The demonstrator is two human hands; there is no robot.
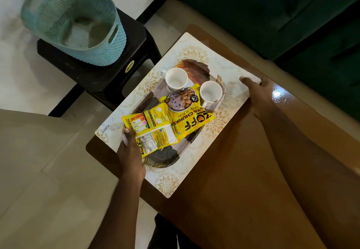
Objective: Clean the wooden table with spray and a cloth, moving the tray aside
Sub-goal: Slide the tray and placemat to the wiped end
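A glossy wooden table (pixel 243 161) carries a white floral mat (pixel 171 180). On the mat lies a feather-patterned tray (pixel 165 157) with two white cups (pixel 176 78) (pixel 210 91) and two yellow snack packets (pixel 191 120) (pixel 153 131). My left hand (pixel 130 157) grips the tray's near-left rim, its thumb on top beside a packet. My right hand (pixel 257 92) holds the mat's far-right edge, thumb on top and fingers curled past the edge.
A black stool (pixel 97 73) with a teal perforated basket (pixel 74 22) stands on the tiled floor left of the table. A dark green sofa (pixel 272 14) runs along the table's far side. The mat's left corner overhangs the table edge.
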